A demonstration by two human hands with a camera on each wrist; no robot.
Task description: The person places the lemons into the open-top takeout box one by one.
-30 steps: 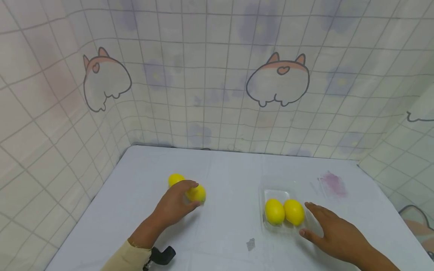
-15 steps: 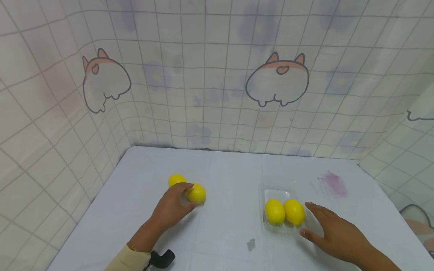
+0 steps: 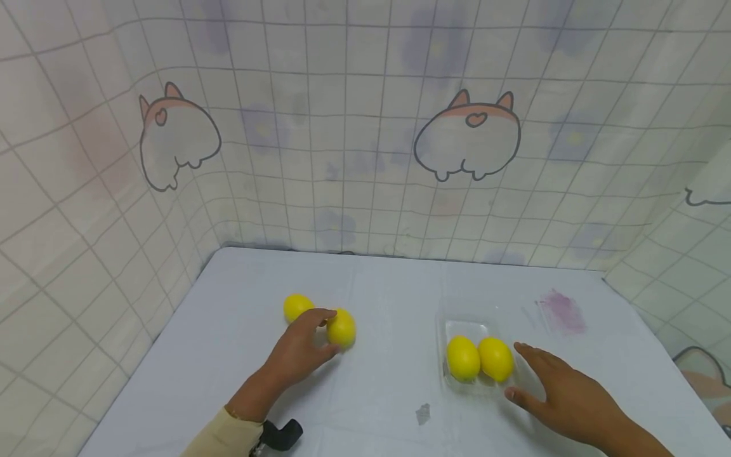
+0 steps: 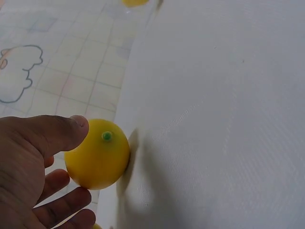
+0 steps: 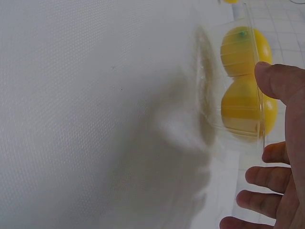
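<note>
My left hand (image 3: 299,349) grips a yellow lemon (image 3: 344,329) on the left half of the table, thumb on one side and fingers on the other. In the left wrist view this lemon (image 4: 100,160) shows a green stem end and sits close against the white surface. Another lemon (image 3: 296,306) lies just behind, partly covered by the fingers. Toward the right stands a clear plastic tray (image 3: 465,327) with two lemons (image 3: 463,358) side by side in its front part. Beside it is my right hand (image 3: 571,397), fingers spread and thumb tip right at the tray's rim (image 5: 260,114).
A white-covered table (image 3: 382,393) fills the lower view, with a grey patch (image 3: 422,414) near the front and a pink stain (image 3: 562,311) at right. Patterned curtains (image 3: 365,133) hang behind it and on both sides. A black strap piece (image 3: 281,435) is on my left wrist.
My left hand and its lemon have shifted slightly to the right, opening a gap from the lemon behind. The right hand and the tray stay put.
</note>
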